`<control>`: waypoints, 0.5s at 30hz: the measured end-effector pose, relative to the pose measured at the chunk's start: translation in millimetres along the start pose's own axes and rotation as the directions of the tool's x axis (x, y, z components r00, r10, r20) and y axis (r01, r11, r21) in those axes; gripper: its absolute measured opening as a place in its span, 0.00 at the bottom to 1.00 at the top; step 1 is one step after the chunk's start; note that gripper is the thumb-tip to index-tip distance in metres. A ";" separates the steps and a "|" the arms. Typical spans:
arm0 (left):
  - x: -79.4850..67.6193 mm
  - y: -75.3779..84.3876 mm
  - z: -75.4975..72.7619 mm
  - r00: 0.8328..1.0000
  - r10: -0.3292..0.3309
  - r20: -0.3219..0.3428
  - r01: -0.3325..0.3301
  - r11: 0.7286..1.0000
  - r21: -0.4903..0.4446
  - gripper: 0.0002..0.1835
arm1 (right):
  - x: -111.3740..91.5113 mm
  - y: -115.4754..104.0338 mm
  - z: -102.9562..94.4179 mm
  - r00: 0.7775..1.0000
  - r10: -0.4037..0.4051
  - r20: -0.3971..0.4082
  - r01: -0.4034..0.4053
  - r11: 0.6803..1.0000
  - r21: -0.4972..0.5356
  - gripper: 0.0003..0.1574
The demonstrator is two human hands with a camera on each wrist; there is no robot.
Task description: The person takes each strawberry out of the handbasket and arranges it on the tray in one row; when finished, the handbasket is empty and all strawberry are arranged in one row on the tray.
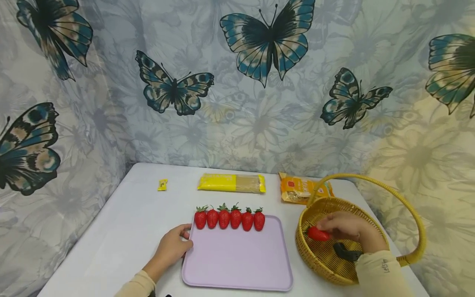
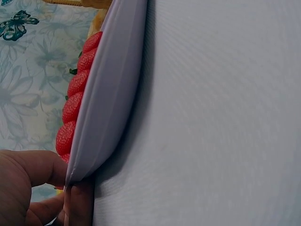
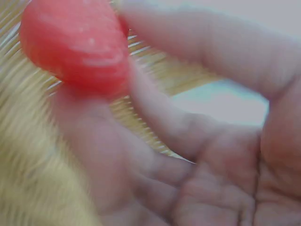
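A lilac rectangular tray (image 1: 237, 260) lies on the white table. Along its far edge stands a row of several red strawberries (image 1: 235, 217), green leaves pointing away. My left hand (image 1: 172, 248) grips the tray's left rim between thumb and fingers; in the left wrist view the tray's side (image 2: 110, 89) rises from the pinch. Inside the round yellow woven basket (image 1: 306, 251), at the right, my right hand (image 1: 346, 227) holds a red strawberry (image 1: 318, 234) by its fingertips. That strawberry (image 3: 77, 44) is blurred in the right wrist view, close to the basket's weave.
The basket's tall handle (image 1: 417, 214) arches over its right side. Behind the tray lies a yellow pack of noodles (image 1: 231, 182). An orange food bag (image 1: 297, 189) sits behind the basket, and a small yellow packet (image 1: 162, 185) at the back left. Patterned cloth walls enclose the table.
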State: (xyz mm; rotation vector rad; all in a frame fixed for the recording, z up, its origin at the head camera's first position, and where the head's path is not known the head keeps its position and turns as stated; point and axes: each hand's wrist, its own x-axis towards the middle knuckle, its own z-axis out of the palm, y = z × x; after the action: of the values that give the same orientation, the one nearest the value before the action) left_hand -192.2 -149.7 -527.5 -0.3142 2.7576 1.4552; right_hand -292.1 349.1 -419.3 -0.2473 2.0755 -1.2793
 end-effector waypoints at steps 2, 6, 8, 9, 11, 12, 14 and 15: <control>0.6 1.0 -2.9 1.000 -0.002 -0.004 0.002 1.000 0.002 0.31 | -7.0 -19.1 -0.6 0.995 -0.014 -0.094 0.012 1.000 -0.019 0.18; 1.2 2.7 -3.7 1.000 0.015 -0.010 -0.015 1.000 0.002 0.30 | -9.3 -36.8 8.4 0.982 0.043 -0.183 -0.069 0.988 -0.138 0.14; 1.3 2.6 -2.9 1.000 0.016 -0.014 -0.016 1.000 0.006 0.30 | -6.2 -28.4 13.6 0.978 0.084 -0.189 -0.121 0.974 -0.191 0.10; 1.1 2.6 -2.9 1.000 0.015 -0.013 -0.015 1.000 0.008 0.30 | -4.3 -21.5 15.1 0.976 0.109 -0.186 -0.145 0.971 -0.193 0.09; 0.9 2.6 -2.7 1.000 0.010 -0.013 -0.010 1.000 0.011 0.30 | -4.2 -7.0 15.6 0.970 0.145 -0.194 -0.183 0.964 -0.196 0.11; 1.0 2.5 -2.5 1.000 0.011 -0.013 -0.011 1.000 0.013 0.30 | -5.4 -0.3 14.8 0.964 0.161 -0.211 -0.202 0.961 -0.191 0.12; 0.8 2.4 -2.1 1.000 0.016 -0.008 -0.016 1.000 0.011 0.30 | -10.1 10.5 9.4 0.955 0.168 -0.245 -0.219 0.955 -0.200 0.16; 0.7 2.1 -2.0 1.000 0.018 -0.006 -0.018 1.000 0.009 0.30 | -13.1 14.6 6.7 0.951 0.165 -0.261 -0.222 0.952 -0.209 0.16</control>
State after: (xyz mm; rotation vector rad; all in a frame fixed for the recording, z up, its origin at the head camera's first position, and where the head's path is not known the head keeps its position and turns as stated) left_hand -193.0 -150.3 -524.7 -0.2942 2.7782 1.4477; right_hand -275.2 357.9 -427.7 0.0128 2.3954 -0.9822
